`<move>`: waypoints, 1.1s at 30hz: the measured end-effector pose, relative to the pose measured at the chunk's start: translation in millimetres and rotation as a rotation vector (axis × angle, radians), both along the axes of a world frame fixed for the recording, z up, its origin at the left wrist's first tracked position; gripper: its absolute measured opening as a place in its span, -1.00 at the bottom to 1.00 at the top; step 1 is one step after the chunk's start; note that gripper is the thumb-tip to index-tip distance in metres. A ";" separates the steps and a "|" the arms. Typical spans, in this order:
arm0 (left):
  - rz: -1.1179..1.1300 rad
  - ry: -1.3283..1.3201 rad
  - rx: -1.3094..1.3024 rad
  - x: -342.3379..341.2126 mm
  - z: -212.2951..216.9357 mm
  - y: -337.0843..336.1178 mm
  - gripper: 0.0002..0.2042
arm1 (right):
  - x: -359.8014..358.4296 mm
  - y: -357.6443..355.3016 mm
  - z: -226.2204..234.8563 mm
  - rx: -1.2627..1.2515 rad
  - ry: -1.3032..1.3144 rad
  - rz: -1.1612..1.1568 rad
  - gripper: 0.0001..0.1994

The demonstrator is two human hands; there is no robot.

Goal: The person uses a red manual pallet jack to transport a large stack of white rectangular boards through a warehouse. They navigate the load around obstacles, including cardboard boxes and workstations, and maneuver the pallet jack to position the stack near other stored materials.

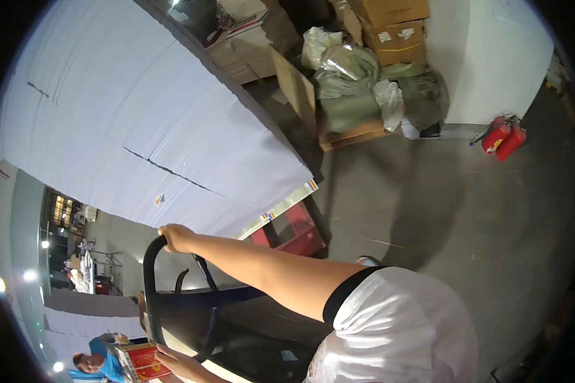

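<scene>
The view is tilted onto its side. My right hand point(177, 238) is closed round the upper corner of a black loop handle point(149, 274), which looks like a pallet truck's. Its bare arm reaches out from a white sleeve with a black band. At the loop's lower corner my left hand point(174, 361) is closed on the same handle, its forearm cut off by the lower edge. Inside the loop sits a small dark lever point(182, 279). Beyond the handle rises a tall stack of white paper sheets point(140, 115), with a red pallet point(297, 233) at its base.
Bagged goods point(348, 76) stand on a wooden pallet point(351, 137), beside cardboard boxes point(399, 45). Two red fire extinguishers point(503, 138) stand by a white wall point(485, 64). A person in blue point(108, 357) is at the lower left, by a red and yellow box point(144, 362).
</scene>
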State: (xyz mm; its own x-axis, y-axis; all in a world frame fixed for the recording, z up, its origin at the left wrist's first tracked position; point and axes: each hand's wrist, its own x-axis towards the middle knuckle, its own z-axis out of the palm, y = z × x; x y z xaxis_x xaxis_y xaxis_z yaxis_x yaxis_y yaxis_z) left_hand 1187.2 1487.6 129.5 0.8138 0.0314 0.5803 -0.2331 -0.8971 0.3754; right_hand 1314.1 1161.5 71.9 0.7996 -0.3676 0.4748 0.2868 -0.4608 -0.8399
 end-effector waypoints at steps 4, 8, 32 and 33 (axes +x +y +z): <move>0.074 0.005 0.031 47.2 -13.7 2.0 -0.38 | 44.0 15.3 -7.4 0.035 0.036 0.039 -0.80; 0.086 0.015 0.040 70.3 -14.3 32.9 -0.42 | 71.8 37.0 -15.2 0.077 0.048 0.131 -0.82; -0.778 0.278 -0.514 384.2 -69.4 141.3 -0.23 | 24.2 137.5 -45.1 -0.083 -0.095 -0.217 -0.72; -0.778 0.267 -0.506 383.8 -70.1 140.8 -0.24 | 24.7 140.2 -45.9 -0.088 -0.095 -0.225 -0.72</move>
State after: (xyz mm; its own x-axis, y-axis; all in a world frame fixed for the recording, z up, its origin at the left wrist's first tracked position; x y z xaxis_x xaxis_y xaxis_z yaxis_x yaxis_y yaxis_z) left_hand 1571.0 1628.4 59.4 0.8157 -0.3766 0.4391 -0.5450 -0.2455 0.8017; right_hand 1338.8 1301.6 26.0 0.6526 -0.4851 0.5821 0.2451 -0.5918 -0.7679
